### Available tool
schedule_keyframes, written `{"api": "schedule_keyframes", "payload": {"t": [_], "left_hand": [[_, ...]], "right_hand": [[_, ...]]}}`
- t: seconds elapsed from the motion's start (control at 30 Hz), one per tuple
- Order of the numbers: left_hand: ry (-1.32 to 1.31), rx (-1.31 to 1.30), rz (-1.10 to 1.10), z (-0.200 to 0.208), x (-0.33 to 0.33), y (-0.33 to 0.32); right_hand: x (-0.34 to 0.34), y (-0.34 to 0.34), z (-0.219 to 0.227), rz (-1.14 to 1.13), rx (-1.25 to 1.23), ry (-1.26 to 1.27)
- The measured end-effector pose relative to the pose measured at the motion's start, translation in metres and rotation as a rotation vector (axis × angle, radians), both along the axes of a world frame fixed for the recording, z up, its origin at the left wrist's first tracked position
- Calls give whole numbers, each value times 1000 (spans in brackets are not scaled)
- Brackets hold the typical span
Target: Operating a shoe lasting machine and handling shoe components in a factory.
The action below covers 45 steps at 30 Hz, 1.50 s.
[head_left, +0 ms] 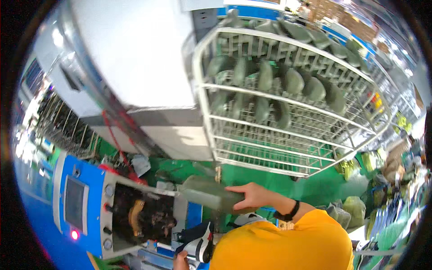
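Note:
My right hand (254,197) reaches across the middle, thumb and fingers closed on the end of a dull green shoe last (204,192), which is smeared by motion. The last is held out beside the open bay of a blue machine (93,198). At the bottom edge, my left hand (181,261) grips a sneaker (198,247) with a dark opening, a white and grey side and a touch of red. Part of the left hand is cut off by the picture's edge. Inside the machine's bay lies a curved tan piece (135,218) among dark parts.
A white wire rack (270,96) ahead carries several green lasts on its tiers. Left of it stands a tall white cabinet (139,54). The machine has a screen (76,202), gauges and a lit red lamp (74,234). Bagged goods (354,207) sit at the right.

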<state>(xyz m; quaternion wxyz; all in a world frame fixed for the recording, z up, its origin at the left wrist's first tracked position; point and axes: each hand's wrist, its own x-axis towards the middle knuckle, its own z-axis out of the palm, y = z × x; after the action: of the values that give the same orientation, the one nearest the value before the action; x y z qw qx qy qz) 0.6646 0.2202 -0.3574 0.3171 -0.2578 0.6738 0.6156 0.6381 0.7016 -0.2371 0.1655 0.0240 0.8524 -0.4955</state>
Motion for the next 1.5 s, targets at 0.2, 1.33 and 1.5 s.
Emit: {"api": "schedule_keyframes", "payload": {"t": [0.2,1.33,1.5], "left_hand": [[105,-47,-610,47,-57,120],[844,-126,1202,47,218,-79],[296,-1077,707,-65,247,-162]], "right_hand": [[129,140,24,-819,428,210],[-141,-163,18,392,-30,764],[-147,-363,86,613,-161,1277]]}}
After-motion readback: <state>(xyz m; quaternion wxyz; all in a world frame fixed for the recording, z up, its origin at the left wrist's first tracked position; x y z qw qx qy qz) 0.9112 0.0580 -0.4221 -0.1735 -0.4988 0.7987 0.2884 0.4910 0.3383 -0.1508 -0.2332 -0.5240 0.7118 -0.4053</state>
